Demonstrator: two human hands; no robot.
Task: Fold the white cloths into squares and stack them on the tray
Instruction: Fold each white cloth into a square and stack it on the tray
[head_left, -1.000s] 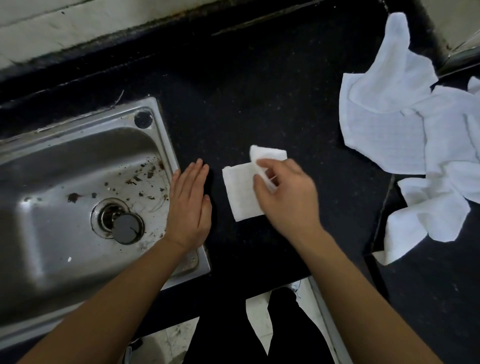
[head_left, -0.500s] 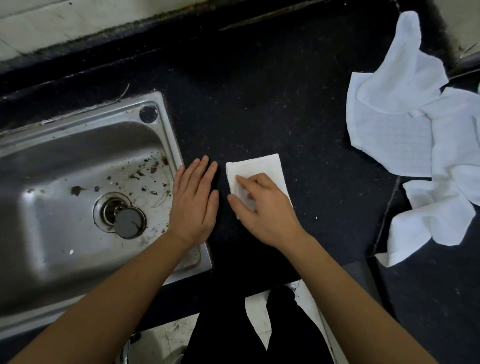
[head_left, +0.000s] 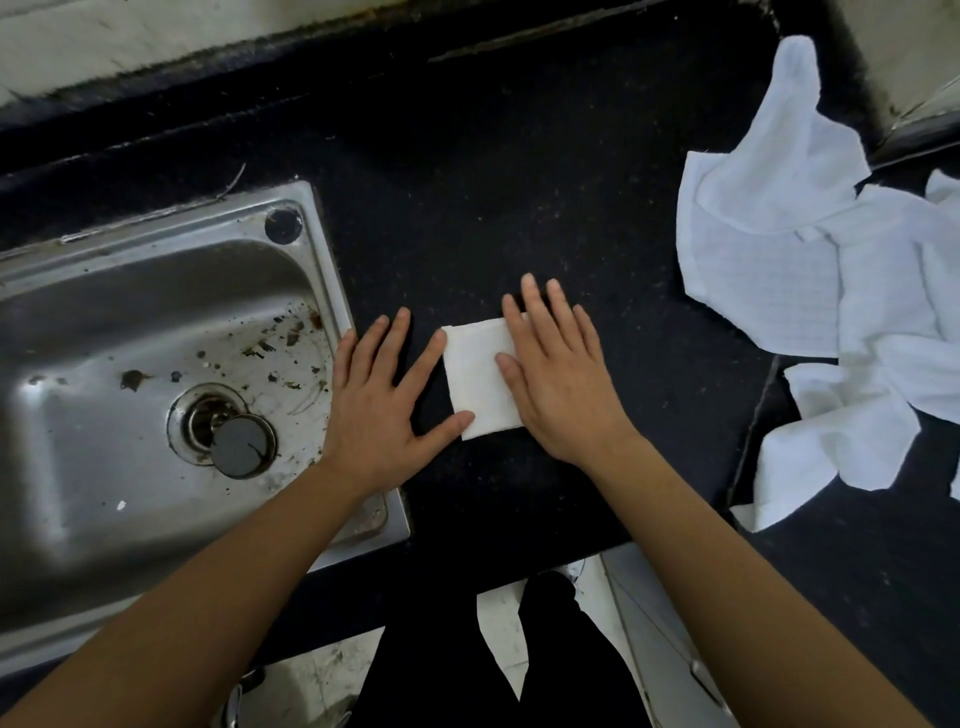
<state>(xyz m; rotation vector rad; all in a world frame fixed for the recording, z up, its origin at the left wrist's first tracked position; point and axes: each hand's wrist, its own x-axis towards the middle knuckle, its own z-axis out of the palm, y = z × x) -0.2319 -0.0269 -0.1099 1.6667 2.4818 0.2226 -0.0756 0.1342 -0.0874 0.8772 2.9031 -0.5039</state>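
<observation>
Forearms enter from the near edge and reach onto the dark worktop (head_left: 519, 182). Left hand (head_left: 379, 395) lies flat, fingers spread, palm down beside the steel sink (head_left: 322, 291); its thumb and index fingertip touch the left edge of the folded cloth (head_left: 475, 374). Right hand (head_left: 558, 379) lies flat on the right half of that cloth, fingers extended and close together, pressing down. Neither hand pinches anything; both are open.

The folded cloth sits between the two hands, flat on the worktop, roughly square, edges fairly even. I judge this as smoothing the last fold.

Handling notes, my estimate: the cloth looks thin, soft and very light, with a woven grid texture. It has no stiffness, so the layers may spring open or slide apart if I lift by one corner. Best hold is a pinch across all layers at the folded edge, or thumb on top with fingers slid under from the near side. The worktop appears smooth, so the cloth may skid when pushed sideways.

Farther right, a heap of unfolded cloths (head_left: 810, 260) lies crumpled, well apart from the hands, partly draped over a step in the surface. Several pieces overlap; I cannot count them.

No tray visible in this view.
</observation>
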